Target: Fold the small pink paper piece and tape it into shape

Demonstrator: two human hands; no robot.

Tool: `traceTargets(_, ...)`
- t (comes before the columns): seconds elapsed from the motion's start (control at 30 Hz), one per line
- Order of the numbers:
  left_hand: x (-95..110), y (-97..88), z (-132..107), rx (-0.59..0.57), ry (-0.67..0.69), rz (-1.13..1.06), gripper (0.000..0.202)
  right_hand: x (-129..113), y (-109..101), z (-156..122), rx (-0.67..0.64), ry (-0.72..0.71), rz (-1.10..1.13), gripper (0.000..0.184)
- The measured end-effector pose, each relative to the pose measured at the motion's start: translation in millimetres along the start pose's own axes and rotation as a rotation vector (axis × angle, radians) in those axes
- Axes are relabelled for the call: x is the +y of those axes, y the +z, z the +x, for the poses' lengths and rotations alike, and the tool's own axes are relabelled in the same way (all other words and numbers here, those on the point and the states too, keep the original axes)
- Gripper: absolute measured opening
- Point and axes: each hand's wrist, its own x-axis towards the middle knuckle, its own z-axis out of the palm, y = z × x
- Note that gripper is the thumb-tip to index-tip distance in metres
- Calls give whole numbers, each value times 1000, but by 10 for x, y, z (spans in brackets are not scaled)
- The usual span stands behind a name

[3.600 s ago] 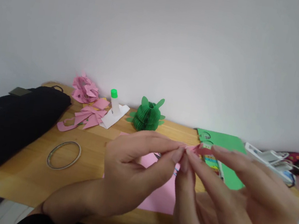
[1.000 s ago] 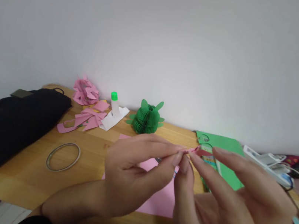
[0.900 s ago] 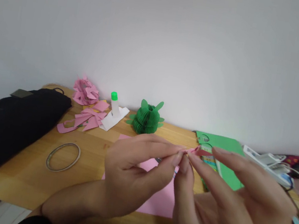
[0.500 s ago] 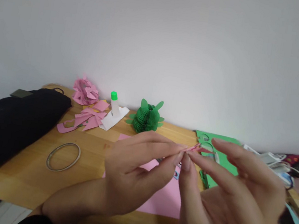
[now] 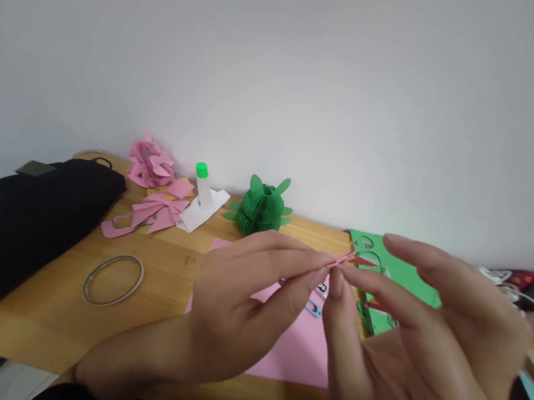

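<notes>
While the left hand point(image 5: 247, 297) pinches one end of a small pink piece point(image 5: 344, 258) between thumb and forefinger, the right hand point(image 5: 428, 358) nips it close by, thumb against a finger, another finger raised well apart. The two sets of fingertips nearly meet, up above the pink sheet point(image 5: 291, 354).

As for writing, on that sheet I can make out a small tag point(image 5: 322, 288) with two round marks, perhaps "00", too small to be sure of. A blue clip point(image 5: 313, 309) lies just beside it. The pale marks on the black bag point(image 5: 36, 232) are cut off at the side, and I can't read them.

The pink sheet lies near the front edge of the surface point(image 5: 166, 272), with a strip of wood between. More wood shows to its left, around the ring point(image 5: 103, 304), and beyond that the bag runs along the left edge. At the back, close to the wall point(image 5: 283, 89), stand the glue stick point(image 5: 202, 192) on white paper point(image 5: 210, 210) and the green ornament point(image 5: 261, 212), pink scraps point(image 5: 159, 211) to their left. Wood separates the ornament from the green folder point(image 5: 405, 279), which the right hand partly hides.
</notes>
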Motion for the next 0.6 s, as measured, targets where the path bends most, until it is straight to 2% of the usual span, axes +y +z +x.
traceTargets(0.2, 45, -24, 46, -15, -322, -216, 11, -12, -1, 35, -36, -27, -52, 18)
traceTargets(0.43, 54, -26, 55, 8, -512, -488, 14, -26, -31, 15, -53, 10, -53, 20)
traceTargets(0.6, 29, -24, 62, -15, -666, -602, 16, -41, -65, 22, -80, 23, -59, 21)
